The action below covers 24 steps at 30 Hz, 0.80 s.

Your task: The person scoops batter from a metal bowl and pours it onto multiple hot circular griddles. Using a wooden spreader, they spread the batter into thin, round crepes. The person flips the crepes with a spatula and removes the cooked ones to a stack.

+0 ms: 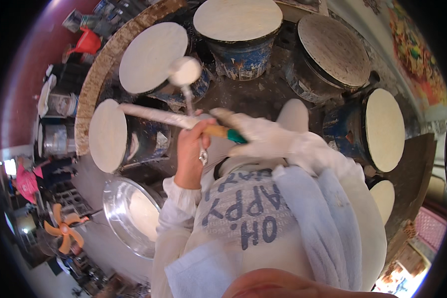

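Note:
My bare left hand (193, 152) grips two tools at once. One is a metal ladle (187, 97), its blurred bowl pale with batter and raised in front of the upper-left round top. The other is a long flat spatula (156, 116) with a wooden handle and a green end; its blade tip overlaps the rim of the left round top (108, 136). Beside the green end, my right hand (264, 136) wears a whitish glove, its fingers apart and blurred by motion. Whether the glove touches the handle is unclear. A metal bowl (111, 208) with pale batter stands near my left elbow.
Blackened drum-like stoves ring me, most with pale-coated round tops (238, 18); one top (333, 50) is brownish. A curved ledge (93, 78) runs behind the left ones. Farther left are an orange-bladed fan (64, 229) and a person in pink (27, 184).

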Each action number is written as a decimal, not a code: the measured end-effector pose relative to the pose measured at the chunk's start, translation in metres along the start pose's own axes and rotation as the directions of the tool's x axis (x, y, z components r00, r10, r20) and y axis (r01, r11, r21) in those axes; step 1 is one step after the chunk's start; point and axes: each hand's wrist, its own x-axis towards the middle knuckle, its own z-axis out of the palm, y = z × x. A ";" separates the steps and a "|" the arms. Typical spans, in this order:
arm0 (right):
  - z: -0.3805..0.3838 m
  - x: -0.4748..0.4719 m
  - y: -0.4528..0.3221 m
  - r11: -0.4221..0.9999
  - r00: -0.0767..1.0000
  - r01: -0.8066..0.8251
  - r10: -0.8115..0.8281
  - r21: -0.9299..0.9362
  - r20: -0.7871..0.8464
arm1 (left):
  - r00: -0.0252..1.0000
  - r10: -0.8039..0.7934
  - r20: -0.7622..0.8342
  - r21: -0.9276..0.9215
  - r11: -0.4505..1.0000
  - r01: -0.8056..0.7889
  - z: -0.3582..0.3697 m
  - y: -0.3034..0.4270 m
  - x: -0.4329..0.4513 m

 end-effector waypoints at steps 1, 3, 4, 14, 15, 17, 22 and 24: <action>0.011 0.021 -0.016 0.985 0.983 -0.045 0.073 -0.166 0.169 | 0.998 0.033 -0.046 -0.013 0.999 -0.034 -0.020 -0.004 -0.010; 0.031 0.038 -0.012 0.981 0.974 0.100 -0.061 -0.169 0.219 | 0.977 0.121 -0.177 0.062 0.992 -0.111 -0.057 -0.017 -0.034; 0.034 0.046 0.007 0.997 0.986 0.066 -0.057 -0.048 0.158 | 0.951 0.107 -0.289 -0.017 0.993 -0.117 -0.069 -0.020 -0.041; -0.198 0.174 0.364 0.782 0.301 -0.608 0.390 0.140 -0.870 | 0.766 0.148 -0.625 -0.288 0.869 -0.403 -0.124 0.012 -0.109; -0.211 0.184 0.379 0.748 0.281 -0.633 0.460 0.197 -0.842 | 0.739 0.161 -0.654 -0.255 0.873 -0.416 -0.115 0.020 -0.113; -0.231 0.198 0.399 0.693 0.359 -0.691 0.577 0.207 -0.734 | 0.703 0.212 -0.679 -0.183 0.878 -0.441 -0.112 0.025 -0.119; -0.236 0.195 0.402 0.729 0.461 -0.677 0.525 0.098 -0.715 | 0.603 0.413 -0.682 0.172 0.892 -0.418 -0.078 0.028 -0.113; -0.214 0.183 0.367 0.725 0.490 -0.680 0.556 0.105 -0.671 | 0.603 0.363 -0.711 0.101 0.901 -0.423 -0.075 0.032 -0.110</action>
